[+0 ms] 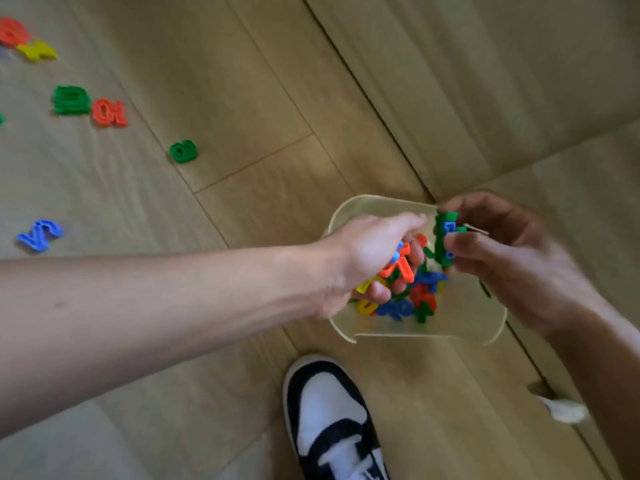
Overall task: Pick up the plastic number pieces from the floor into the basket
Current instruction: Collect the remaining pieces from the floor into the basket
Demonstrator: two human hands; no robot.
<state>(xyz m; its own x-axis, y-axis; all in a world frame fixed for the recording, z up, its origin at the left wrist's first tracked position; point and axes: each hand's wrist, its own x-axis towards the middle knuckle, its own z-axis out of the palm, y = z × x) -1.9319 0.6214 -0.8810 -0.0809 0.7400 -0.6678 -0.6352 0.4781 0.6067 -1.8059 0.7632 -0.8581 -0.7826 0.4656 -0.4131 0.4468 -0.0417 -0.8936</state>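
Note:
A clear plastic basket (460,336) hangs above the wooden floor, holding several coloured number pieces (420,299). My left hand (367,251) reaches over its left rim, closed on red, blue and yellow pieces (398,266). My right hand (512,251) is at the basket's right rim, gripping the rim together with green and blue pieces (445,237). Loose pieces lie on the floor at left: a blue one (40,234), a small green one (183,151), a red one (109,112), a larger green one (71,100), a yellow one (37,50) and a red one (13,32).
My black-and-white shoe (332,420) stands on the floor just below the basket. A beige sofa (502,81) fills the upper right, its edge running diagonally past the basket. A small white object (564,410) lies near the right forearm.

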